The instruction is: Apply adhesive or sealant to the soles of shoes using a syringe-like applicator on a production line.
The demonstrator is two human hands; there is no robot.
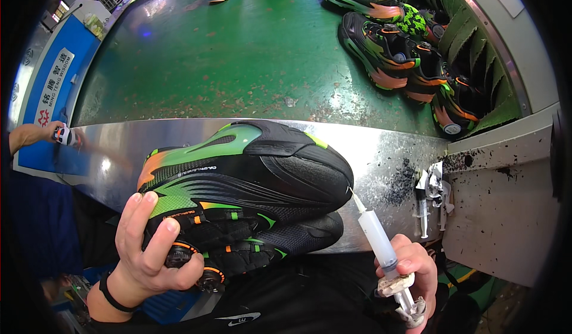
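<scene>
Here my left hand (152, 247) is wrapped around the heel of the black and green sneaker (238, 185), holding it on its side over the steel ledge (381, 155). It feels light, with a stiff sole and soft upper, so the heel is the firm grip. My right hand (411, 268) is clenched around a syringe (375, 235), whose tip seems to touch the toe's sole seam.
</scene>
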